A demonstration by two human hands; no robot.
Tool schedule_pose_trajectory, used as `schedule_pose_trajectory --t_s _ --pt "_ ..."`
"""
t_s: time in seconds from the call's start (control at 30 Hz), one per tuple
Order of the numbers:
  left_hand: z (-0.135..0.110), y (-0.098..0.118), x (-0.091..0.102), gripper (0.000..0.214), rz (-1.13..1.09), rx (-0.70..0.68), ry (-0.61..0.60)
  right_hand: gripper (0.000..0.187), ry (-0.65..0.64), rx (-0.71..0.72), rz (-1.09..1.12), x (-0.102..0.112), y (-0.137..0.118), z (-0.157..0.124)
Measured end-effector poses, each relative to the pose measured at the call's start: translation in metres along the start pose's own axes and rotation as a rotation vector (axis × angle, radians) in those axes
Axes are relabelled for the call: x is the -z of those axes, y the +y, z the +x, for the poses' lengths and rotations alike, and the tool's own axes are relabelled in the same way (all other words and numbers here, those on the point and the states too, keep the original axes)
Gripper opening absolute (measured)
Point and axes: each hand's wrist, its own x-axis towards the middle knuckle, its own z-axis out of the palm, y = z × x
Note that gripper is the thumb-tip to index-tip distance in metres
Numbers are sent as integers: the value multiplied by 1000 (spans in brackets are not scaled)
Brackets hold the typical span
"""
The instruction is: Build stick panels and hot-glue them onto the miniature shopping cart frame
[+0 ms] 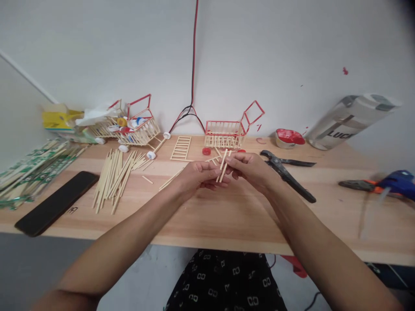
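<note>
My left hand (197, 175) and my right hand (248, 168) meet above the middle of the wooden table (227, 216). Both pinch a few short wooden sticks (223, 163) held upright between the fingertips. A loose pile of long wooden sticks (113, 175) lies to the left of my left hand. Behind my hands stands a small stick cart with red trim (230, 131), and a flat stick ladder panel (181, 148) lies beside it.
Black pliers (287, 172) lie right of my right hand. A blue glue gun (385, 183) rests far right, a black phone (56, 203) at front left. More stick carts (136, 125), chopstick wrappers (32, 166), a red-stained tape roll (288, 138) and a foil bag (350, 119) line the back.
</note>
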Motion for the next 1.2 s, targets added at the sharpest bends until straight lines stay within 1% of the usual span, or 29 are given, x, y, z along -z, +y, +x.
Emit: schedule_pose_trajectory --t_s 0.2,0.37,0.57,0.73,0.9,1.07,1.2 --pt "-4 -1 5 32 -33 14 -52 33 -6 -60 95 -1 3 1" --pt "-4 -2 3 32 -66 34 -39 33 25 -78 136 -2 4 2" --pt "-4 -5 0 34 -36 24 -23 35 9 -35 64 -3 0 1" --pt "-5 -6 -2 37 -6 -20 18 36 -30 29 -20 -5 1 0" --pt "-5 -8 -3 34 18 -24 45 35 -16 40 -43 -8 1 0" --pt "-6 -8 -4 40 -26 -45 -5 35 27 -12 6 -6 2 2" --pt "-8 -8 -2 40 -18 -61 -66 32 62 -78 125 -3 1 2"
